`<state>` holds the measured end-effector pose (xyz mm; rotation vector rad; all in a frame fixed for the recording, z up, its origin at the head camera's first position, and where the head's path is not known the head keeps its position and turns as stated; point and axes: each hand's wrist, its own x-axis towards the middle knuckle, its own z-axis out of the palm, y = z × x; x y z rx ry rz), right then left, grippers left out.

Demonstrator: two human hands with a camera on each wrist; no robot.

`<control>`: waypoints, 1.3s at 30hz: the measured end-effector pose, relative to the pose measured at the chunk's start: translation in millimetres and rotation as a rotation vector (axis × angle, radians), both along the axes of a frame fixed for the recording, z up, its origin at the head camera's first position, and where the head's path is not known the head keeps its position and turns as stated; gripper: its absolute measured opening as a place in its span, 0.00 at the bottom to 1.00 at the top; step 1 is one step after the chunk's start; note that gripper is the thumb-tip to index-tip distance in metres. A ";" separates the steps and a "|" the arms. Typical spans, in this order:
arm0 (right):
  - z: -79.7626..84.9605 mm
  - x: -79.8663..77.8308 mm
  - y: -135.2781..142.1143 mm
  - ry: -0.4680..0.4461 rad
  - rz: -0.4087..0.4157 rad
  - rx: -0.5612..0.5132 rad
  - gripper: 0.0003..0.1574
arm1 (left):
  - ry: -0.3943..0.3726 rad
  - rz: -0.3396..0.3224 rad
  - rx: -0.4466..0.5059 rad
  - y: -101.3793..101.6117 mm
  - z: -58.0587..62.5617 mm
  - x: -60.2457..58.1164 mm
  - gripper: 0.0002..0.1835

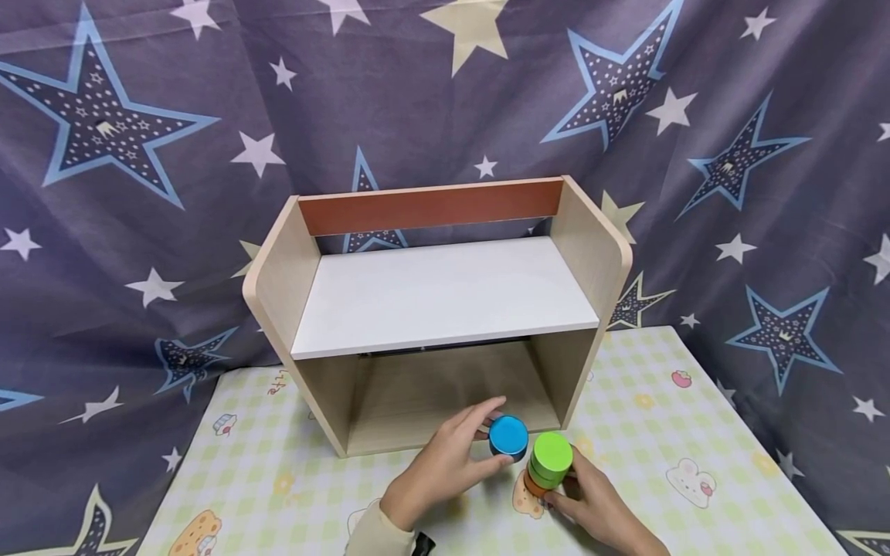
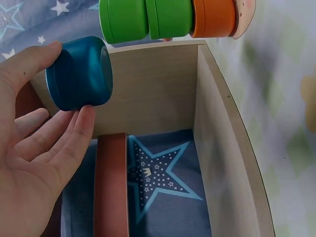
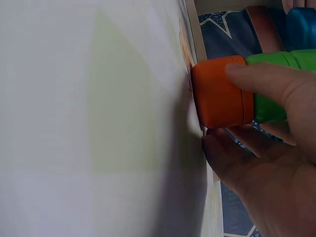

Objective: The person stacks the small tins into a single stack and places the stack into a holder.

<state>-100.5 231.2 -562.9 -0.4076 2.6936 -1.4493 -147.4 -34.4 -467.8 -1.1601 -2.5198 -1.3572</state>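
Here's the left hand [image 1: 452, 457], half curled, thumb and fingers pinching one blue jar [image 1: 508, 436] at two o'clock, lifted clear of the desk [image 1: 754, 513]! And the right hand [image 1: 594, 502], fingers and thumb bent round one orange jar [image 1: 533, 486] at ten o'clock, standing on the desk with two green jars [image 1: 552, 454] stacked on top. Four jars counted, blue just beside the upper green; contents, can't tell! Farther out, eleven o'clock, one shelf unit [image 1: 445, 297], white board over its lower compartment [image 1: 438, 394]
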 end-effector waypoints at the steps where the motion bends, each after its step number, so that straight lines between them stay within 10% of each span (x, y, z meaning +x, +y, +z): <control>1: -0.2 -0.1 0.1 0.004 0.000 0.000 0.39 | 0.003 -0.001 0.000 0.9 0.3 -0.2 0.42; 39: 0.4 -1.9 2.7 -0.069 0.064 -0.118 0.49 | 0.055 -0.135 -0.061 48.2 8.8 -6.0 0.41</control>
